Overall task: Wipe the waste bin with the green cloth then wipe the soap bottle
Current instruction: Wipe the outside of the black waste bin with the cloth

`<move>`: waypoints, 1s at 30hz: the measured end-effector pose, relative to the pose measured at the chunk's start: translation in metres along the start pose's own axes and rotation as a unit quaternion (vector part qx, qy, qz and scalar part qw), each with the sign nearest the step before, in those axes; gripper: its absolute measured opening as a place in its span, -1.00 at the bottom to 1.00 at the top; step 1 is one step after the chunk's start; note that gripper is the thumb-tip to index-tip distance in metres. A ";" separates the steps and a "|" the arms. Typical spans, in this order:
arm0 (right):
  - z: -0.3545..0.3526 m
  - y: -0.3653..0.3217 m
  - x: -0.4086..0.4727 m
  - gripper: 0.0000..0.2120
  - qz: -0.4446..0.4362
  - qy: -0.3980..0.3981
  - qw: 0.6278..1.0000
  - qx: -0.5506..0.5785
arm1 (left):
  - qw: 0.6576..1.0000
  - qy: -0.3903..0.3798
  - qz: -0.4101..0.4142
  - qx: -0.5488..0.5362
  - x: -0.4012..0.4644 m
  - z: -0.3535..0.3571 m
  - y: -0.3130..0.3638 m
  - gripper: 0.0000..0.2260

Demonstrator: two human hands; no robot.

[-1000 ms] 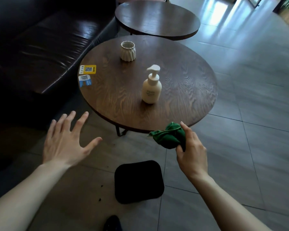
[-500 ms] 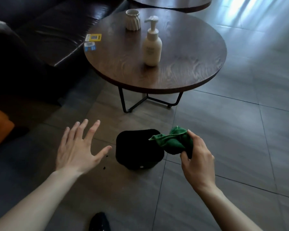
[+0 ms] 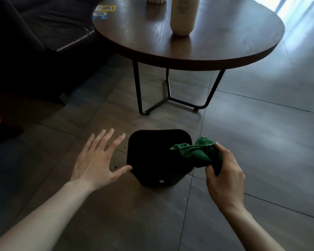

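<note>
A small black waste bin (image 3: 152, 156) stands on the tiled floor in front of the round table. My right hand (image 3: 225, 171) is closed on a bunched green cloth (image 3: 196, 153), which hangs over the bin's right rim. My left hand (image 3: 98, 160) is spread open just left of the bin, its thumb tip at the bin's left edge. The cream soap bottle (image 3: 183, 17) stands upright on the table; its pump top is cut off by the frame's upper edge.
The round wooden table (image 3: 225, 49) on thin black metal legs (image 3: 169, 98) stands behind the bin. A dark leather sofa (image 3: 43, 33) fills the upper left. Two small cards (image 3: 105, 8) lie at the table's left edge. A ribbed white cup (image 3: 155, 0) peeks in at top.
The view has dropped lower and closer to the bin. Both hands have come down to the bin; the cloth now reaches over its right rim and my left thumb is at its left edge.
</note>
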State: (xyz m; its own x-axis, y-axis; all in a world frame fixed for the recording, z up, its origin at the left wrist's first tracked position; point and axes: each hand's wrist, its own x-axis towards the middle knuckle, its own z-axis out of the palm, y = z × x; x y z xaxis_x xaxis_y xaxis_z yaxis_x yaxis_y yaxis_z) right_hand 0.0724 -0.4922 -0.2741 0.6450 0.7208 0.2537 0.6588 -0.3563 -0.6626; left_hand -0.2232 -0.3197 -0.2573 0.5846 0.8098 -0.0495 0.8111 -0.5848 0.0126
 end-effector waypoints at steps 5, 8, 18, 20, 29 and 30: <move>0.046 0.031 0.016 -0.36 -0.028 0.031 0.999 0.021 | 0.998 0.019 0.051 -0.012 0.024 0.054 0.001 -0.08; 0.068 0.044 0.024 -0.37 -0.043 0.051 0.997 0.025 | 0.996 0.019 0.081 -0.019 0.033 0.083 0.003 -0.04; 0.081 0.061 0.046 -0.39 -0.121 0.109 0.984 0.068 | 0.995 0.016 0.095 -0.032 0.043 0.145 0.002 -0.07; 0.081 0.061 0.049 -0.40 -0.133 0.116 0.981 0.077 | 0.996 0.018 0.079 -0.049 0.044 0.149 0.001 -0.09; 0.084 0.055 0.036 -0.37 -0.165 0.137 0.973 0.082 | 0.993 -0.013 0.040 -0.114 0.070 0.147 -0.005 -0.10; 0.083 0.055 0.033 -0.36 -0.172 0.139 0.972 0.084 | 0.991 -0.024 0.036 -0.128 0.075 0.146 -0.007 -0.09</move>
State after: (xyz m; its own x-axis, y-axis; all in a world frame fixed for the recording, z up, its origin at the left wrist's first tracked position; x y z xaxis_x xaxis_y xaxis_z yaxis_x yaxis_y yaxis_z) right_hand 0.0978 -0.4381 -0.3603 0.4935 0.5832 0.6452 0.7960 -0.0041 -0.6052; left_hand -0.1878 -0.2617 -0.4072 0.6451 0.7592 -0.0858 0.7485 -0.6054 0.2708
